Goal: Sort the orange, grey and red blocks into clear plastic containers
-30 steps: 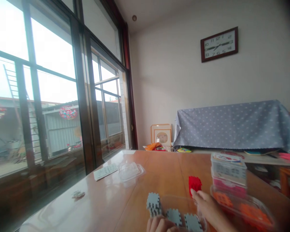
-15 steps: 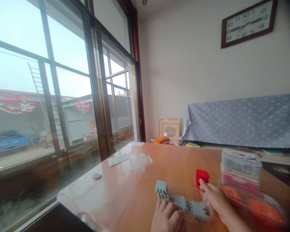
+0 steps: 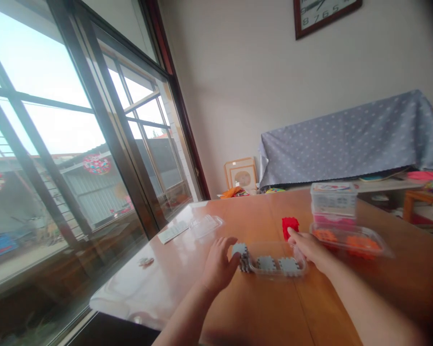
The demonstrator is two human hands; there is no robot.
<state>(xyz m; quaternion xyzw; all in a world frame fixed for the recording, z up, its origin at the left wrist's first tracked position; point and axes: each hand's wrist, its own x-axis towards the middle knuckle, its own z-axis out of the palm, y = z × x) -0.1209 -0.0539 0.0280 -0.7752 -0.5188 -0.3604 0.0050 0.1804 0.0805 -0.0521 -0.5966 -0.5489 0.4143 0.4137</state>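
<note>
While the right hand (image 3: 308, 246) holds a red piece (image 3: 288, 226) between its thumb and fingers, above the surface (image 3: 260, 307) or upon it (I cannot tell which), the left hand (image 3: 218, 263) is at a grey stack (image 3: 242, 257) with notched edges. Its fingers are curved, with a moderate gap to the thumb; whether they press the stack, I cannot tell. This stack is at the left end of a clear tray (image 3: 279, 277), but if it stands inside or just beside is not certain. Two grey pieces (image 3: 287, 265) lie side by side in that tray. Orange pieces (image 3: 362, 245) lie in a second clear tray (image 3: 385, 250) on the right. I judge the work partly done: grey and orange pieces lie in trays, whereas the red piece is in the hand and not yet released.
</note>
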